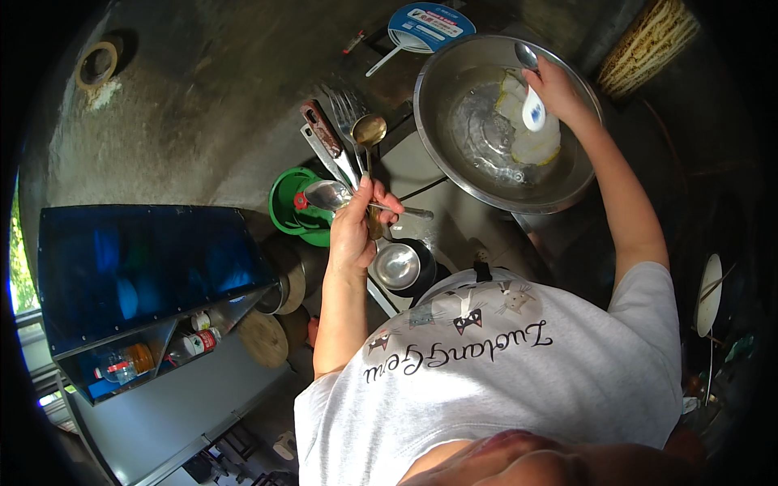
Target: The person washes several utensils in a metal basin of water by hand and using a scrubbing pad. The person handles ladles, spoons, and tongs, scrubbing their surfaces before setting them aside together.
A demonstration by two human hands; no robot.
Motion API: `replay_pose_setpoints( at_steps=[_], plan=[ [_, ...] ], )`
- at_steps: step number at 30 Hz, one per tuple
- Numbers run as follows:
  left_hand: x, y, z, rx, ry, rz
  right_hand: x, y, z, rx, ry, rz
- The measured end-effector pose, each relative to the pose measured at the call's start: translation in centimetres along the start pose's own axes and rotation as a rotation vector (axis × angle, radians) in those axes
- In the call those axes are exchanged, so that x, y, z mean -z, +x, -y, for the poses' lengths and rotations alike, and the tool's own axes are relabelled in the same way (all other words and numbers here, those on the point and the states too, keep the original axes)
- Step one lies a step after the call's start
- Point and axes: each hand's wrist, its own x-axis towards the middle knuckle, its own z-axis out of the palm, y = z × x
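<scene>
My left hand (358,215) grips a bundle of metal kitchen utensils. A brown handle (322,129), a slotted or fork-like head (346,110) and a brass-toned spoon (369,130) point away from me. A silver spoon (328,194) lies crosswise in the same hand. Over the right side of a wide stainless steel basin (426,136), my right hand (556,88) holds a metal spoon (526,56) and a white spoon with a blue pattern (533,112). Rippling water (486,140) and a pale, yellow-edged piece, perhaps a cloth (535,146), are in the basin.
A green plastic tub (282,203) stands beyond my left wrist, with a metal bowl (397,266) close to my body. A blue hand fan (431,27) lies behind the basin, left of a straw broom (647,48). A blue-fronted cabinet (152,267) holds bottles at left.
</scene>
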Motion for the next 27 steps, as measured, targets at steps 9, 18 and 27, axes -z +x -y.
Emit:
replay_pose_setpoints(
  at_steps=[9, 18, 27],
  plan=[
    [1.9, -0.8, 0.2, -0.042, -0.103, 0.050, -1.1, -1.8, 1.4, -0.314, -0.031, 0.903],
    [1.7, -1.4, 0.6, 0.013, -0.059, -0.031, -6.3, -1.4, 2.6, -0.098, -0.827, 0.848],
    [-0.7, -0.2, 0.1, 0.095, -0.007, 0.117, 1.5, -0.6, 5.0, -0.344, -0.107, 0.878]
  ],
)
